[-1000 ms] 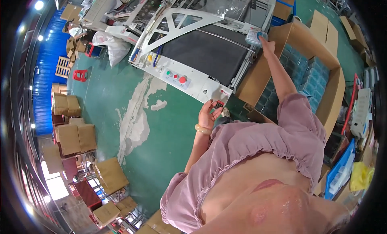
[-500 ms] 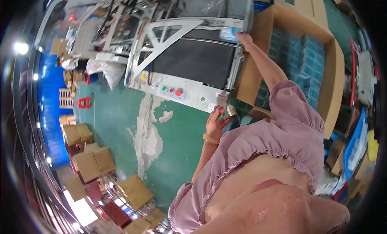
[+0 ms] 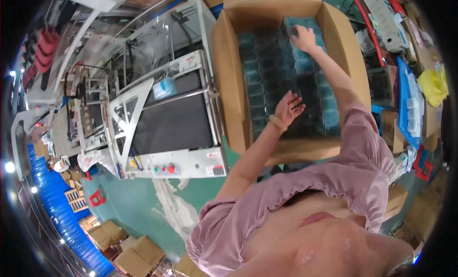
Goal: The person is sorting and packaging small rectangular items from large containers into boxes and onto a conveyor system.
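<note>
A large open cardboard box (image 3: 353, 72) stands in front of me, with several clear-wrapped teal packs (image 3: 329, 105) stacked in rows inside. At its far right my right hand (image 3: 304, 38) lies over the upper packs, its thumb and fingers apart; no lifted pack shows in it. My left hand (image 3: 288, 110), with a pale bangle on the wrist, hovers over the darker middle rows. Its fingers are spread and nothing is in them. Left of the box, a white-and-blue pack (image 3: 164, 87) lies on the black conveyor belt (image 3: 171, 124) of a machine.
The machine's white front panel (image 3: 191, 168) carries a red button and smaller coloured ones. A metal rail (image 3: 213, 115) runs along its side by the box. Blue and yellow bags (image 3: 431, 88) and other goods crowd the right. Cartons (image 3: 138, 258) stand on the floor at lower left.
My view has swung right toward the box. My right hand has let go of the white-and-blue pack on the conveyor and moved over the box. My left hand has come from the panel's corner over the box.
</note>
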Motion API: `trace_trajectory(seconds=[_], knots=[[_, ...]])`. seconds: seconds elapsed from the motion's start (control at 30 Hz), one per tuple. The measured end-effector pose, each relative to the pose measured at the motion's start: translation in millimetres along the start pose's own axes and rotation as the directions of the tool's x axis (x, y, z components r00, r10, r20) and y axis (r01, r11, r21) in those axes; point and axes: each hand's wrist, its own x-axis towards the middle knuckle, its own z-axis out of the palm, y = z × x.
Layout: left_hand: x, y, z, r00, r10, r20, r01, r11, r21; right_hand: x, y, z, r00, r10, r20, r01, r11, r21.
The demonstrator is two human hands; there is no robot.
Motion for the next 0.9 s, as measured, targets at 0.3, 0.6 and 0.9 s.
trace_trajectory(seconds=[0.3, 0.6, 0.9], knots=[[152.4, -2.8, 0.5, 0.999, -0.007, -0.052, -0.015, 0.914, -0.405, 78.1, 36.4, 36.2, 0.987, 0.1, 0.127, -0.05, 0.937, -0.347], [137.5, -3.1, 8.0, 0.997, -0.034, -0.071, 0.008, 0.94, -0.341, 32.0, 24.2, -16.6, 0.991, -0.057, 0.117, 0.028, 0.971, 0.238], [-9.6, 52.6, 32.1, 0.853, 0.256, 0.454, -0.318, 0.946, 0.065, -43.6, -60.1, -223.1, 0.773, -0.542, -0.329, 0.629, 0.587, 0.51]])
